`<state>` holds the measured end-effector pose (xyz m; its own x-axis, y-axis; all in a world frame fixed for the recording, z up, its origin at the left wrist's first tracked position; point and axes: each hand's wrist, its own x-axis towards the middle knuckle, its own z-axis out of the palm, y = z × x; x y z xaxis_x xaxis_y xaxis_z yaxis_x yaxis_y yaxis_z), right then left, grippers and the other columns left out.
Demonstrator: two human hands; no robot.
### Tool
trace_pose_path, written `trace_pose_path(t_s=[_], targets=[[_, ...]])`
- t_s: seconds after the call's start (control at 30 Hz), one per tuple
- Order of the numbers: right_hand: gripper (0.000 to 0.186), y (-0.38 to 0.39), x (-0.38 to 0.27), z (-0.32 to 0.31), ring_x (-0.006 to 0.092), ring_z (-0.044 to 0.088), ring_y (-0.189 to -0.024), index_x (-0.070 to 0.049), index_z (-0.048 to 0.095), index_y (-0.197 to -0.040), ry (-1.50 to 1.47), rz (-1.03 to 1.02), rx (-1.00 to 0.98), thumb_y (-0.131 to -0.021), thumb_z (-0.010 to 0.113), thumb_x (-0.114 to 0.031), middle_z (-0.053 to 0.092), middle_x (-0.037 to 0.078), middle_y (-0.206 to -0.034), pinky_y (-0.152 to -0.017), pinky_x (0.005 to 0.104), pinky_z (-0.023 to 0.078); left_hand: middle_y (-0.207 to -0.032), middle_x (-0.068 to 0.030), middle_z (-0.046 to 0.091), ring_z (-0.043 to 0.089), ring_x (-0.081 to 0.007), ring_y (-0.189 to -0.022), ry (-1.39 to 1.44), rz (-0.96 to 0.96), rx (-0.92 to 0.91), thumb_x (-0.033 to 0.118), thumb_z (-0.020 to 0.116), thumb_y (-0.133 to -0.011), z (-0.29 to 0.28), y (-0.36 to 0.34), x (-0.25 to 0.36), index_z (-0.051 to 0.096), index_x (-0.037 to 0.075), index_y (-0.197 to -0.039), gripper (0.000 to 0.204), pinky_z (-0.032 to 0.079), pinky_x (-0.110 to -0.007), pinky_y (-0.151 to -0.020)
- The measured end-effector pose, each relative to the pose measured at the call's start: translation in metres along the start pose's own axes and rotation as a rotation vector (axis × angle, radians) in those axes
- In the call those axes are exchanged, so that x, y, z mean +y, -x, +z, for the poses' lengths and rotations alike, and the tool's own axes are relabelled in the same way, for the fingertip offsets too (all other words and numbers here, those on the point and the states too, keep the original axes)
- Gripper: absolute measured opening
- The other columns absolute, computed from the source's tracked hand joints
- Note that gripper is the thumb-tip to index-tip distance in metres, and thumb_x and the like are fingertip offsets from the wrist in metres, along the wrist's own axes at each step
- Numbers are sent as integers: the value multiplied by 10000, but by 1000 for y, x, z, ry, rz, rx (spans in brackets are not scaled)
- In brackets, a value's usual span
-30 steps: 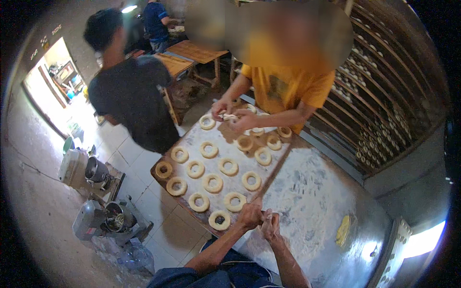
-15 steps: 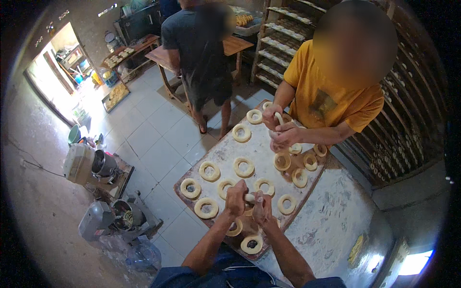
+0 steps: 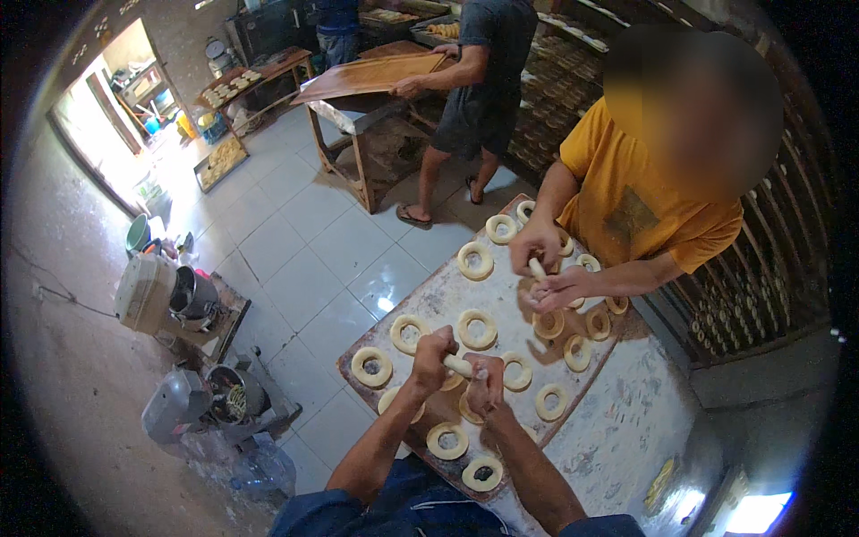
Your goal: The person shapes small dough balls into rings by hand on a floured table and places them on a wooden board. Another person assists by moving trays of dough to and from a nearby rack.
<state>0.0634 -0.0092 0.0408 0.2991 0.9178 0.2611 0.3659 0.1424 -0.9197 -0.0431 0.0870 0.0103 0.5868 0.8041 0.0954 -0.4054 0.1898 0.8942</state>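
Above a floured board (image 3: 447, 291) I hold a pale dough ring (image 3: 459, 365) in both hands. My left hand (image 3: 431, 360) is closed around its left side, and my right hand (image 3: 486, 385) is closed on its right side. Only a short bar of dough shows between them; my fingers hide the rest. Several other dough rings lie flat on the board, such as one ring (image 3: 355, 367) left of my left hand and another ring (image 3: 483, 488) at the near corner.
Across the board, a person in a yellow shirt (image 3: 653, 206) holds a dough piece (image 3: 537, 268) in both hands. Another person carries a wooden board (image 3: 376, 74) over a table. Mixers (image 3: 179, 407) stand on the left. Racks (image 3: 769, 259) line the right. A floured worktop (image 3: 617, 421) adjoins my board.
My view has shifted, so the board sits slightly lower and farther right. The person behind has moved right and now holds a wooden board. Both my hands still grip the dough ring.
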Motion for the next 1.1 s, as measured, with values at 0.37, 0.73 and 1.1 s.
trace_pose_path(t_s=[0.37, 0.73, 1.1], targets=[[572, -44, 19, 17, 161, 559, -714, 39, 633, -852, -363, 32, 38, -960, 519, -511, 604, 63, -743, -655, 318, 451, -644, -38, 393, 424, -144, -603, -574, 62, 131, 323, 471, -954, -35, -35, 11, 408, 30, -702, 392, 359, -344, -554], [767, -38, -23, -13, 337, 627, -977, -5, 386, -1419, 530, 216, -54, -805, 774, -252, 583, 200, -1128, -825, 429, 515, -937, -225, 617, 599, -401, -930, -1218, 61, 342, 239, 634, -915, -77, -108, -10, 679, -13, -1014, 274, 480, -480, -815], [470, 162, -53, -82, 295, 668, -856, -90, 572, -1284, 205, 565, -99, -844, 717, -174, 642, 147, -1057, -779, 393, 550, -913, -153, 642, 633, -305, -834, -1194, 130, 227, 221, 814, -752, -49, -101, -5, 752, 24, -998, 322, 502, -399, -765]])
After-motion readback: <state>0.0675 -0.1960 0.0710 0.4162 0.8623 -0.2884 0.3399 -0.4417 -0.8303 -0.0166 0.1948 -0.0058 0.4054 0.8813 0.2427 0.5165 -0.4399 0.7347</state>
